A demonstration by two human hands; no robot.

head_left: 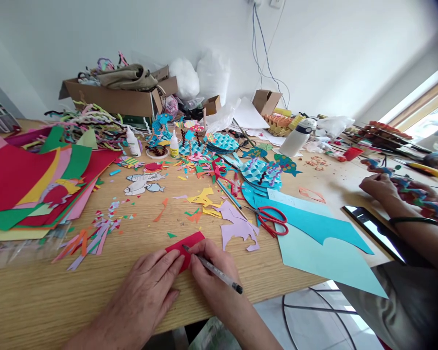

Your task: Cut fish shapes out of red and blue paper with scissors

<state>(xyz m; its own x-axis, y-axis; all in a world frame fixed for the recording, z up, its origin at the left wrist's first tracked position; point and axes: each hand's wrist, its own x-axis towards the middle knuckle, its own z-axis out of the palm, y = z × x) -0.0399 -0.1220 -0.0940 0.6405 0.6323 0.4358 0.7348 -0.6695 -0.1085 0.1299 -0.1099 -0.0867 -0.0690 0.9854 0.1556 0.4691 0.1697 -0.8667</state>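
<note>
My left hand (148, 287) lies flat on the wooden table (32, 291), its fingers spread and pressing down a small red paper piece (187, 243). My right hand (213, 274) is closed round a pen (219, 273), whose tip touches the red paper. A lilac paper cut-out (237, 226) lies just beyond, and red-handled scissors (272, 218) rest to its right on light blue paper sheets (314, 243).
A stack of coloured paper (32, 184) fills the left. Paper scraps, glue bottles (174, 146), blue paper fish (261, 172) and cardboard boxes (120, 99) crowd the middle and back. At the right another person's hand (377, 187) holds a colourful craft near a phone (374, 228).
</note>
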